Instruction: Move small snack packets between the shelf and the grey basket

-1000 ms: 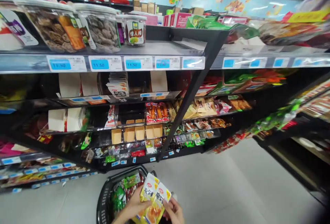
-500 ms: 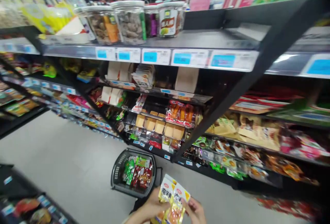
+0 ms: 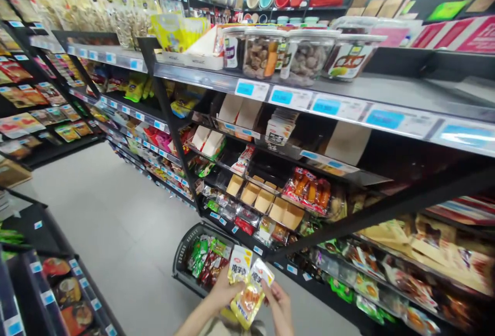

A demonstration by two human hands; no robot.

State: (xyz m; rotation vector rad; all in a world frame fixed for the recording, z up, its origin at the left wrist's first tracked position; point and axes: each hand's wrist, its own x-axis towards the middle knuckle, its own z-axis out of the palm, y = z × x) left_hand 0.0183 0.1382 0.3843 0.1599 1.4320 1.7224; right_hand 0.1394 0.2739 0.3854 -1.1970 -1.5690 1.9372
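Observation:
Two white and yellow snack packets are in my hands at the lower middle. My left hand (image 3: 223, 292) is closed on one snack packet (image 3: 240, 264), its thumb lying across the front. The other packet (image 3: 249, 300) tilts beside it, pinched at its right edge by my right hand (image 3: 277, 300). The packets overlap at their lower parts. Just beyond my hands stands a dark shopping basket (image 3: 178, 258) on the floor, with green packets (image 3: 199, 256) and red packets (image 3: 213, 269) inside. My left hand and the packets hide part of the basket's right side.
A long shelf rack (image 3: 201, 81) crosses the view, carrying clear jars (image 3: 309, 55), yellow bags (image 3: 178, 32) and bagged snacks (image 3: 307, 191). A slanting black post (image 3: 348, 220) runs down on the right. Another low display (image 3: 58, 284) stands at the lower left. Grey floor (image 3: 127, 222) lies between.
The view has swung left, so the shelves appear farther right. The packets are spread more apart at their tops, and both hands still hold them. They now overlap the basket's right side in view.

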